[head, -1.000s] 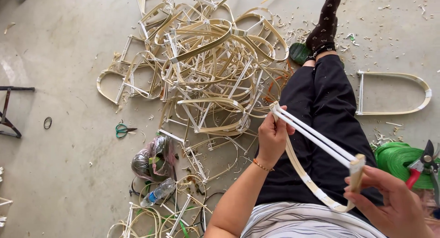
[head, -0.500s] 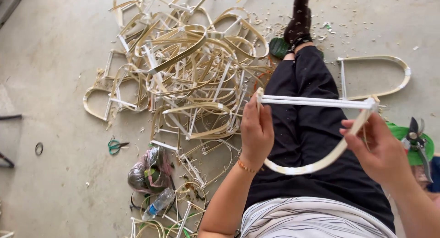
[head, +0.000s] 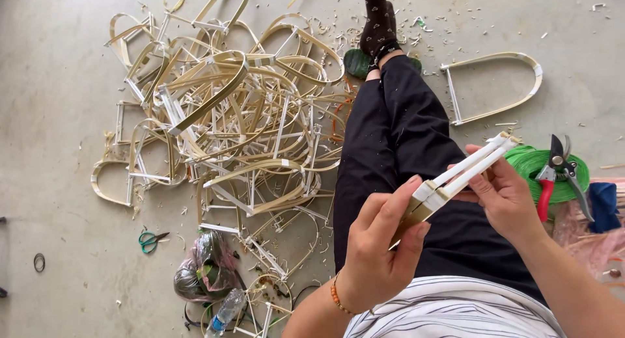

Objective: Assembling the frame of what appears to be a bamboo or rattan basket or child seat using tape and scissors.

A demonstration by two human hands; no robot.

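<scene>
Both hands, the left hand [head: 381, 253] and right hand [head: 504, 198], grip closed around one pale arched bamboo-strip frame [head: 456, 175] above the lap, beside a large heap of finished arched frames [head: 228, 117] on the concrete floor [head: 52, 84].

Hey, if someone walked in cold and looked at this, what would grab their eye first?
Probably the big tangled pile of bent bamboo frames on the concrete floor, left of the person's legs. Next, the left hand and right hand gripping the bamboo frame over the lap, and red-handled pruning shears on a green coil at right.
</scene>
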